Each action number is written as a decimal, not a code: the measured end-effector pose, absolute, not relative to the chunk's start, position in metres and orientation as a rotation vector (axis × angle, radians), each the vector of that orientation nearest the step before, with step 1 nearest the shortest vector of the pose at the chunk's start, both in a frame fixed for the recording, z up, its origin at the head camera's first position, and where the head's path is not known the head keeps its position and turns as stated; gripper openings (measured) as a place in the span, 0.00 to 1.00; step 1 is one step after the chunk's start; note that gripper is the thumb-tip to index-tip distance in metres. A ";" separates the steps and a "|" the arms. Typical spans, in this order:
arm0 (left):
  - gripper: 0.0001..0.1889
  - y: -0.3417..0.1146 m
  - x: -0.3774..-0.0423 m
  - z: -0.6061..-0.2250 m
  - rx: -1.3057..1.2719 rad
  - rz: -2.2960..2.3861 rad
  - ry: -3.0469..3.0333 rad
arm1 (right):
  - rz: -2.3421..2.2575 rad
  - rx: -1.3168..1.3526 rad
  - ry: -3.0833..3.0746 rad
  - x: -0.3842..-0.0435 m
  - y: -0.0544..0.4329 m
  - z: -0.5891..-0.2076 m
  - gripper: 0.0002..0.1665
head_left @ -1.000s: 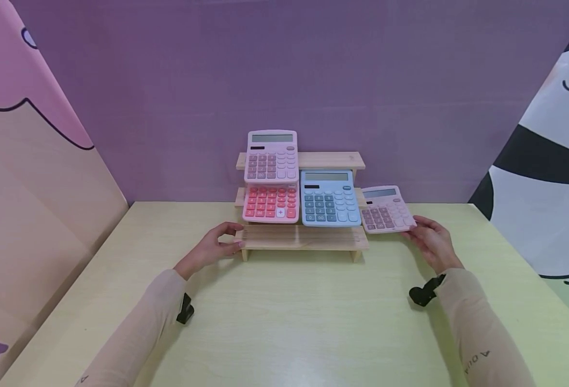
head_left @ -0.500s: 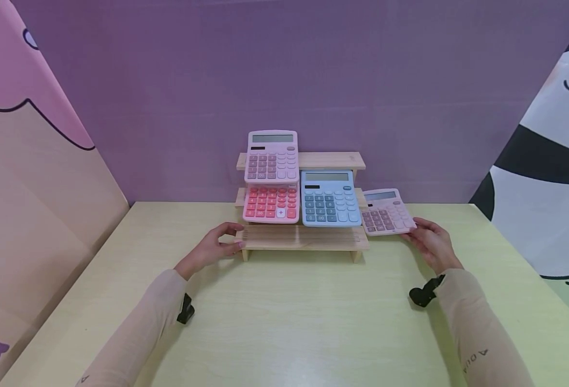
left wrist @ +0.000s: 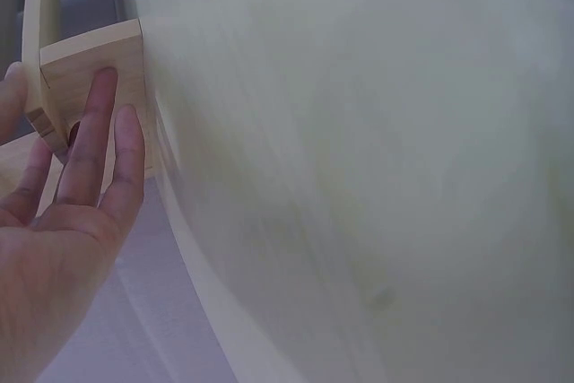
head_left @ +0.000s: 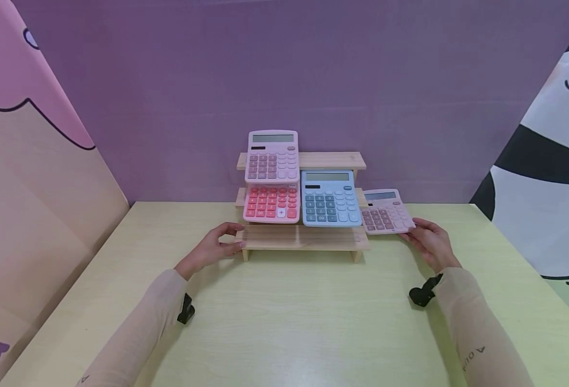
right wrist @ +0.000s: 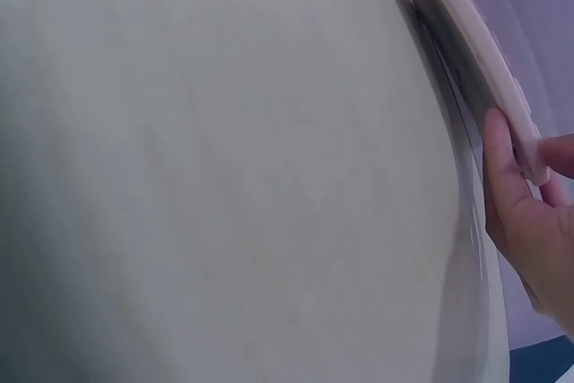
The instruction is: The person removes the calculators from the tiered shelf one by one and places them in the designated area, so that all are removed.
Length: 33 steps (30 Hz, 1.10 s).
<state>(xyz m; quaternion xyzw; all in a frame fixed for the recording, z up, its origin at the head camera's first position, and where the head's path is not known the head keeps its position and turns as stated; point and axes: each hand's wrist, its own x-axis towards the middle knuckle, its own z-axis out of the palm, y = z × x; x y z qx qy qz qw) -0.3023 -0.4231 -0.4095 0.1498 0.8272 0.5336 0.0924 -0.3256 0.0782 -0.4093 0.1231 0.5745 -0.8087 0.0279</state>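
Down slightly goes the pale-pink calculator (head_left: 386, 210), right hand (head_left: 432, 244) pinching it, left hand (head_left: 209, 249) clamping fingers on the left edge of the rack (head_left: 303, 238).

The rack (head_left: 303, 238) was bare wood, matt, with grain showing. The calculators (head_left: 387, 213) looked like smooth plastic, their screens (head_left: 326, 176) flat and glassy. The table (head_left: 289, 312) had a smooth top with a faint sheen. The backdrop (head_left: 313, 80) seemed matt cloth, lightly creased; the sleeves (head_left: 480, 328) were matt cloth.
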 end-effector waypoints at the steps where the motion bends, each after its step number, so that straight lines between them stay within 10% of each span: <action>1: 0.26 -0.423 -0.302 -0.409 0.444 1.585 2.455 | -2.489 0.385 1.776 -0.326 0.078 -0.409 0.31; 33: 0.27 -0.423 -0.303 -0.410 0.415 1.571 2.469 | -1.779 0.417 2.518 -0.337 0.080 -0.419 0.44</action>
